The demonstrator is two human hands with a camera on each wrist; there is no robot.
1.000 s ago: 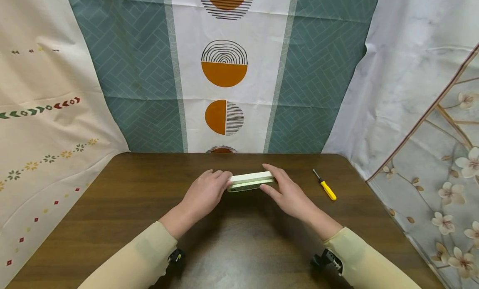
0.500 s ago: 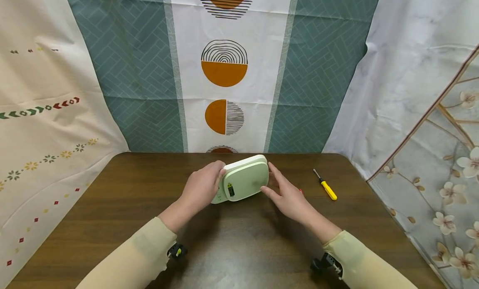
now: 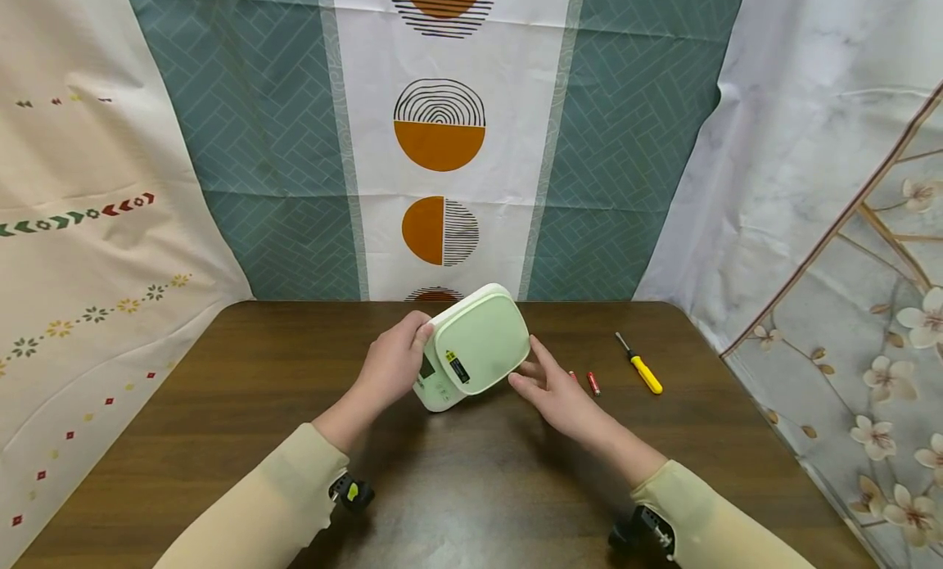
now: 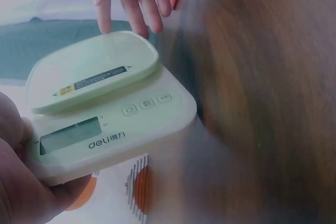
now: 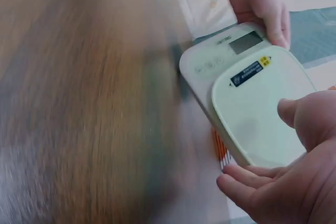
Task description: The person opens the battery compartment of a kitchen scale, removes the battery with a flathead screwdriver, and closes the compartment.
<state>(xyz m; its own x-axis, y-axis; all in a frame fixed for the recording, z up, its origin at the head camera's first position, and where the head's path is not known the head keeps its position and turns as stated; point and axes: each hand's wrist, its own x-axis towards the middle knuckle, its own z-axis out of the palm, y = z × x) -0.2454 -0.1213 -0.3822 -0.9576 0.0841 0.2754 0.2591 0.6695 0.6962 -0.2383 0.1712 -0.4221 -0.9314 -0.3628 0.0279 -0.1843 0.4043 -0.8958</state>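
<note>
A pale green kitchen scale (image 3: 482, 344) is held tilted above the table, its platform facing me. My left hand (image 3: 394, 356) grips the display end, thumb on the front. The left wrist view shows the scale's blank display (image 4: 72, 135), its buttons and a dark sticker on the platform. By the opposite edge is my right hand (image 3: 557, 389), with its fingers extended and loosely spread. In the right wrist view, the right thumb (image 5: 287, 111) lies over the platform and the fingers are at the lower edge; whether they touch it I cannot tell.
Two red batteries lie on the wooden table (image 3: 295, 364) behind the right hand; one battery (image 3: 593, 383) shows whole, the other is partly hidden. Further right lies a yellow-handled screwdriver (image 3: 642, 371). Patterned cloths hang behind the table and at both sides.
The scale has turned from edge-on to showing its platform and tilts further, its display end dropping lower left. My left hand turned with it. The red batteries have come into sight beside the right hand.
</note>
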